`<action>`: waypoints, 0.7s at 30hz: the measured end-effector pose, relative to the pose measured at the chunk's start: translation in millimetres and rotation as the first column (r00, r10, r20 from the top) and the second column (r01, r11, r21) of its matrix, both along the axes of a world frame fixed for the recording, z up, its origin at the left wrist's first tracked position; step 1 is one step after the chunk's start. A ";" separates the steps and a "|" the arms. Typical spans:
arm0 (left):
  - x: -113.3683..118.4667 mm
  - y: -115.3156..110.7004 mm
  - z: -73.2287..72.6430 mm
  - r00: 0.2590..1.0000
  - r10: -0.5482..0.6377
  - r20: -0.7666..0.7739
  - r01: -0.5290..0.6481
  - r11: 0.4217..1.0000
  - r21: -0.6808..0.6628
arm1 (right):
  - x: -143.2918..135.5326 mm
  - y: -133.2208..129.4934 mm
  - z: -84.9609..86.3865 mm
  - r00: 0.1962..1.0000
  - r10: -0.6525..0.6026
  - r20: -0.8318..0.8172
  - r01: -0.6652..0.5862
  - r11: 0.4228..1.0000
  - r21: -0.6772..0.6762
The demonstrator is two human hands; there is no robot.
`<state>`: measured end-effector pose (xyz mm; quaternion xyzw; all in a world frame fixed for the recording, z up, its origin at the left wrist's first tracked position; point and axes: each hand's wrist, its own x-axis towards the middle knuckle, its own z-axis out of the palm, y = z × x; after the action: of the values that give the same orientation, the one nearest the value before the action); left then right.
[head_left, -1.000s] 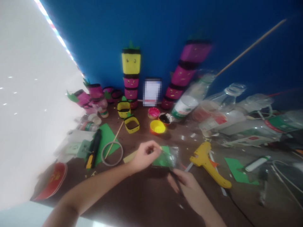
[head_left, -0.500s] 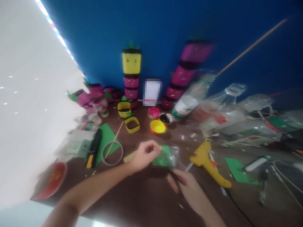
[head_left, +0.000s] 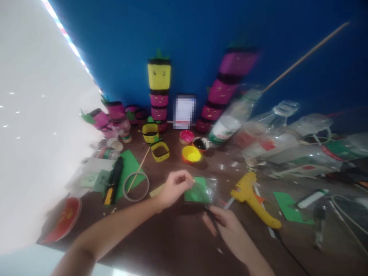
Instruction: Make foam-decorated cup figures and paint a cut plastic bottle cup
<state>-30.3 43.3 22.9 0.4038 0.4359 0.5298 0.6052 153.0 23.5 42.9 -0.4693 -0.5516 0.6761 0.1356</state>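
Observation:
My left hand [head_left: 176, 188] is closed in a pinch at the centre of the table. A tiny pale bit shows at its fingertips, too small to name. Beside those fingertips lies a green paper piece [head_left: 202, 194], with clear plastic [head_left: 212, 188] along its right side. Lower right, my right hand [head_left: 225, 222] is wrapped round a slim dark tool [head_left: 211, 215] that points up and left toward the paper. Blur hides the tool's kind and its tip. Beyond the hands sit dishes of yellow paint [head_left: 192, 154], black paint [head_left: 201, 144] and pink paint [head_left: 186, 137].
A yellow glue gun [head_left: 253, 199] lies to the right, its cord trailing forward. Several clear bottles [head_left: 225, 128] crowd the back right. Left are a tape ring [head_left: 136, 186], a black-and-yellow cutter [head_left: 113, 180] and green paper [head_left: 126, 165]. Painted pots [head_left: 159, 74] stand stacked against the blue wall.
Both hands have shifted very slightly left, keeping their grips. The upper part of the dark tool shows less clearly over the green paper. Other things stay where they were.

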 end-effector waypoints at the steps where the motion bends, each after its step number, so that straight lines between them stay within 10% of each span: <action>1: 0.0 0.2 0.2 1.000 0.000 0.000 0.000 1.000 -0.003 | 0.1 -0.3 -0.9 1.000 -0.006 0.005 0.006 1.000 0.003; 21: -0.5 2.3 -0.9 0.999 -0.030 0.024 0.031 0.998 -0.062 | 5.8 -0.6 -8.9 1.000 0.010 0.001 -0.010 1.000 0.008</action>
<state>-30.8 45.6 22.0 0.3852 0.4388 0.5114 0.6305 158.7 22.8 34.1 -0.4663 -0.5568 0.6743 0.1335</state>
